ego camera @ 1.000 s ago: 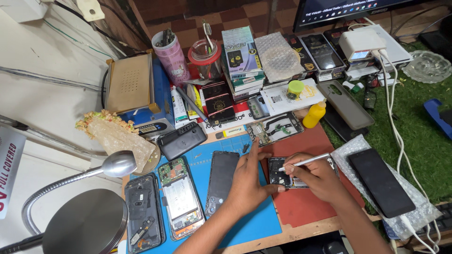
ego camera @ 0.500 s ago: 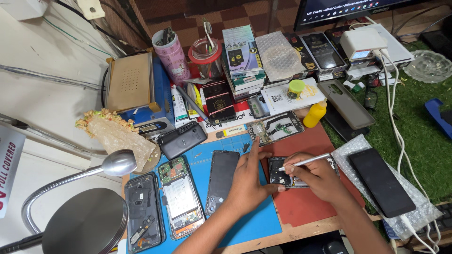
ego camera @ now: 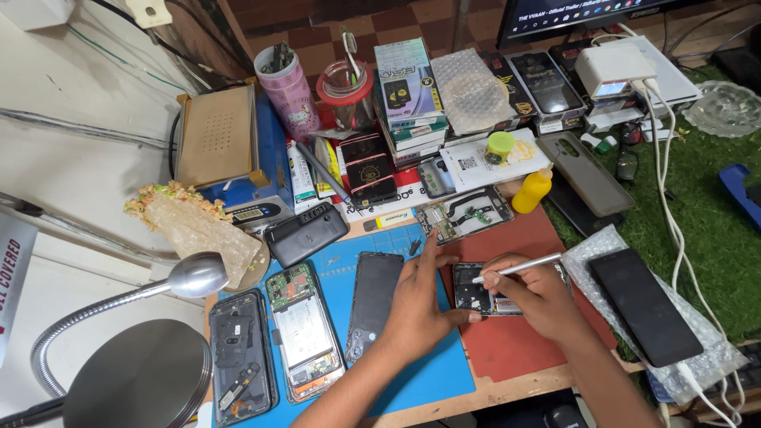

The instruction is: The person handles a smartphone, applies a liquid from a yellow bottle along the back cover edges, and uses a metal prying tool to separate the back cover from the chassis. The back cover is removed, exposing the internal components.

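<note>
Opened phone (ego camera: pixel 485 292) lies flat on the red mat (ego camera: pixel 523 349), at the seam with the blue mat (ego camera: pixel 412 380), near the front edge of the counter (ego camera: pixel 507 390).

Left hand (ego camera: pixel 416 305) rests palm down just left of the phone, fingers spread over the blue mat, thumb reaching right to touch the phone's lower edge. It pins rather than grips; nothing is enclosed in it.

Right hand (ego camera: pixel 539 293) is closed in a pen grip around a slim silver tool (ego camera: pixel 515 267). The tip points left and sits over the phone's upper part. Whether it is tweezers or a driver I cannot tell.

Judged good practice here: keep the thumb pressing the frame so the phone cannot skate, brace the right wrist on the red mat, and hold the tool at a low angle with light pressure. A slip could scrape the board.

Nearby: a dark screen panel (ego camera: pixel 372 305) under the left fingers, two more open phones (ego camera: pixel 305 333) (ego camera: pixel 240 357) at left, a yellow bottle (ego camera: pixel 531 192) behind, a lamp (ego camera: pixel 190 277) far left.
</note>
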